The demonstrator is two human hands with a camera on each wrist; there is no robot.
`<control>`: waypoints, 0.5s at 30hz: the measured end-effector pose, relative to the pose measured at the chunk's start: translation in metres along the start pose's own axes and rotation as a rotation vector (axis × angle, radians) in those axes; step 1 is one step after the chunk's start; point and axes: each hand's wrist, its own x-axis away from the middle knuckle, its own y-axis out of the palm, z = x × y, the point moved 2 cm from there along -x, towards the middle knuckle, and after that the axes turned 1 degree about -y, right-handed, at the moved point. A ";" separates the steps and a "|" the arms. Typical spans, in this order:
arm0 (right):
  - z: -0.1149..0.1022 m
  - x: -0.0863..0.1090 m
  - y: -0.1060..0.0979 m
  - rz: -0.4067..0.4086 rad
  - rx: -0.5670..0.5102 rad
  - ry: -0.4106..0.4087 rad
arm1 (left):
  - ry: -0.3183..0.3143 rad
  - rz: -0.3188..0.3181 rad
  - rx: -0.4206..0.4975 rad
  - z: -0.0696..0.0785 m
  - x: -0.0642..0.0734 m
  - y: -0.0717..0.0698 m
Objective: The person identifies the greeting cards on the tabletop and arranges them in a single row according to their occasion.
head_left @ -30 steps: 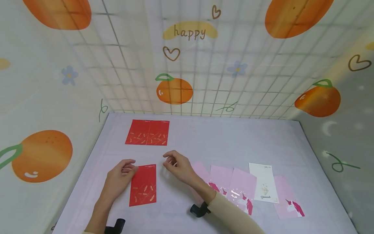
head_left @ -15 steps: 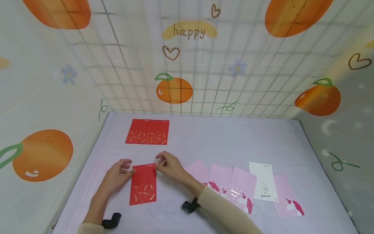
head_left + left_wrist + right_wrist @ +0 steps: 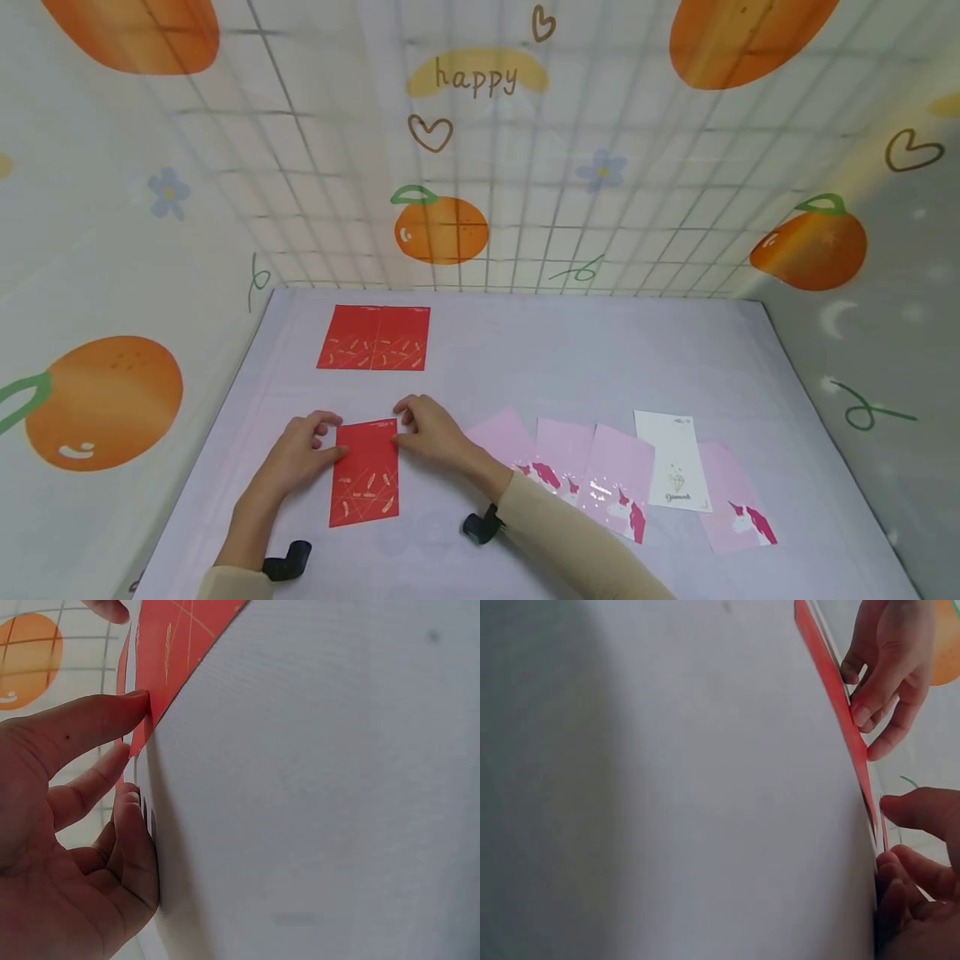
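One red card with gold line and feather print lies upright on the white table in the head view, between both hands. My left hand touches its left edge with the thumb, other fingers loosely bent. In the left wrist view, that thumb is straight and meets the card's edge. At the upper right edge is my right hand, its thumb tip on the border and its fingers loosely bent. The right wrist view shows the red card nearly edge-on, with both hands beside it.
Two red cards lie side by side at the back left. Several pink unicorn cards lie at right, overlapping, partly behind the right forearm. Among them is a white card with a diamond print. Patterned cloth walls surround the table.
My right hand has moved left, from beside the card to its right edge. The left hand's thumb has slid slightly down the left edge. The card has hardly shifted.
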 end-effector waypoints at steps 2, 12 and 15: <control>-0.002 0.001 0.000 -0.008 0.028 0.002 | 0.000 -0.003 -0.001 0.001 0.000 0.000; -0.005 0.002 0.000 -0.013 0.086 -0.029 | 0.001 -0.023 0.021 0.002 -0.003 -0.002; -0.005 0.002 0.001 -0.005 0.092 -0.038 | 0.010 -0.022 0.016 0.003 -0.002 -0.003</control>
